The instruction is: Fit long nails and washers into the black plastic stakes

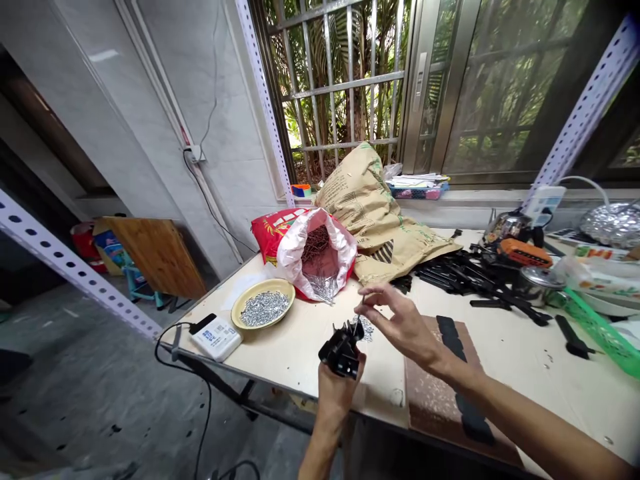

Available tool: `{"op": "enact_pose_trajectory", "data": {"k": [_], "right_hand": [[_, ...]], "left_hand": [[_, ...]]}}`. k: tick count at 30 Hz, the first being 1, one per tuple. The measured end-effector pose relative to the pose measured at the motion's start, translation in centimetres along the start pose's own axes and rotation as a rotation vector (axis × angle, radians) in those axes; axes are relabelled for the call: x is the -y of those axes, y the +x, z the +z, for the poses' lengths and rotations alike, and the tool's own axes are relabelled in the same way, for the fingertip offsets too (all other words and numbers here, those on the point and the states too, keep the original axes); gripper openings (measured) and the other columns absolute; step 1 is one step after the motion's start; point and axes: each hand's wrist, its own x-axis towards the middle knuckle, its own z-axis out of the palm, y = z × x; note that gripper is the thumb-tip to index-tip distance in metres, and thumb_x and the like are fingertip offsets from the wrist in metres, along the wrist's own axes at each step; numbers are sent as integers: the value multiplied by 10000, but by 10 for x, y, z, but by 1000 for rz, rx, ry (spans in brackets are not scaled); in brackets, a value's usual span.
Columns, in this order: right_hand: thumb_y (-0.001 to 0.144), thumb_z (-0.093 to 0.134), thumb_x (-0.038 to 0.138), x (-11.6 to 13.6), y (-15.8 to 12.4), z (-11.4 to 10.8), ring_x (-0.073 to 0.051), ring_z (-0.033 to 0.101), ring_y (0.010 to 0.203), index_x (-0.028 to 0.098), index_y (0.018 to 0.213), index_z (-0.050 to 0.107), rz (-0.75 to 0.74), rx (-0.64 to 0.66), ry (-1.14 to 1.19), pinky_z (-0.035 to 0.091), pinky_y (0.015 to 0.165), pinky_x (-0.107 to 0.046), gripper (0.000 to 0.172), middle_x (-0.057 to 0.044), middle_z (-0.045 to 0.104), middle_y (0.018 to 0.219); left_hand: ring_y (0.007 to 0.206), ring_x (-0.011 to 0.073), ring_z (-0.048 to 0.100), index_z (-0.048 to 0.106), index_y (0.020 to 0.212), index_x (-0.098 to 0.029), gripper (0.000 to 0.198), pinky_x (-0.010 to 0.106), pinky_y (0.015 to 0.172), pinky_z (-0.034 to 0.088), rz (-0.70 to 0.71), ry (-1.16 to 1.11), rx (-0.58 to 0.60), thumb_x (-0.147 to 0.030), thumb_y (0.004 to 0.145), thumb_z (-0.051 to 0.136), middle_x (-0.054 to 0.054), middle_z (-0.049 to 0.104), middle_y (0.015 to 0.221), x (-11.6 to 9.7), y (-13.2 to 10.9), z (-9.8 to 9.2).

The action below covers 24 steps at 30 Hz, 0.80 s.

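My left hand [336, 390] is wrapped round a bundle of black plastic parts [343, 350], held upright above the table's front edge. Over the bundle's top, my right hand [395, 323] pinches with thumb and forefinger. A thin metal pin [357, 321] seems to run from those fingertips down to the black parts; its exact shape is too small to make out. Behind the bundle lies a small pile of shiny metal pieces [367, 328], partly covered by my hands. A yellow bowl [239, 319] of similar small metal pieces stands to the left.
A red sack [267, 233] lies open with brown and silvery pins inside. A tan paper sack [370, 207] leans behind it. Several black plastic parts [460, 270] are heaped at right, near a green basket [607, 337]. A brown board [435, 400] and a white box [217, 338] lie nearer.
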Motion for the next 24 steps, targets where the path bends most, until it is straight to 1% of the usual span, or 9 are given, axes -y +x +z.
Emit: {"op": "enact_pose_trajectory", "data": {"k": [4,7,9,11,13,16,19,22,24], "right_hand": [[884,536,260,-4,-3,1,-163,589,864,220,997,591,-77,88,-74,450,782,-282,132,-37,641,920],[909,488,283,-19,7,0,-167,573,928,206,973,615,-59,57,-75,426,822,-277,162,-48,633,976],[910,471,283,-40,18,5,-160,575,899,196,943,621,50,52,-155,416,803,-260,177,-44,637,965],[886,485,256,-66,28,17,-147,583,811,181,865,632,196,114,-261,409,744,-235,166,-28,651,880],[849,503,221,-93,37,35,-138,581,720,163,767,639,318,193,-335,397,675,-216,168,-14,650,764],[828,500,243,-123,50,66,-139,579,650,146,638,629,462,226,-399,375,611,-207,250,-13,618,622],[820,504,356,-138,65,93,-171,599,685,148,618,638,644,226,-472,374,597,-225,319,-45,626,629],[738,586,352,-143,79,109,-215,615,764,155,677,658,806,218,-522,384,602,-251,219,-84,659,742],[697,607,279,-144,85,113,-218,620,767,157,694,660,875,224,-510,390,597,-252,133,-88,663,750]], "left_hand": [[599,231,682,682,720,-159,157,329,589,557,7,32,3,-262,605,652,64,724,661,6,1,-1],[609,231,682,684,691,-166,132,328,613,558,-2,25,-50,-258,600,659,60,718,644,14,3,-6],[622,234,684,685,673,-168,123,335,641,559,-20,9,-123,-267,601,666,65,717,647,20,6,-11],[637,240,685,682,671,-165,129,345,659,557,-32,7,-182,-273,600,676,76,717,659,25,7,-17],[640,241,683,675,686,-161,137,341,645,557,-42,-10,-209,-262,594,689,79,716,667,27,8,-21],[587,216,662,650,715,-169,151,312,572,548,-43,-75,-226,-249,599,704,50,702,644,22,6,-25],[499,169,599,611,694,-183,126,269,477,504,-43,-97,-245,-247,631,700,0,644,566,12,3,-25],[481,147,571,606,670,-184,126,250,463,485,-67,-131,-299,-252,635,706,-15,619,548,7,2,-25],[545,164,614,636,679,-170,149,261,527,517,-129,-175,-275,-253,602,732,9,659,604,8,4,-27]]}}
